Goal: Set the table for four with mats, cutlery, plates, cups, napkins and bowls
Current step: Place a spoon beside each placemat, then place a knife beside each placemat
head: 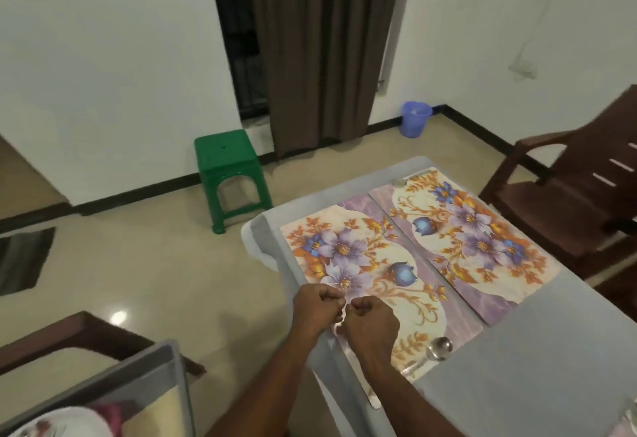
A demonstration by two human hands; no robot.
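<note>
Two floral place mats lie side by side on the grey table (537,367): a near mat (365,264) and a far mat (475,240). My left hand (317,309) and my right hand (370,323) are close together over the near mat's left edge, fingers curled as if pinching. A silver piece of cutlery (370,397) lies along that edge, running under my right wrist up to the hands. Its upper end is hidden by the fingers. A spoon (437,348) rests on the near mat's right corner.
A second grey table (144,367) at the bottom left carries white plates (65,423) and something pink. A brown chair (568,188) stands at the table's far right, a green stool (231,174) and a blue bin (415,119) on the floor beyond.
</note>
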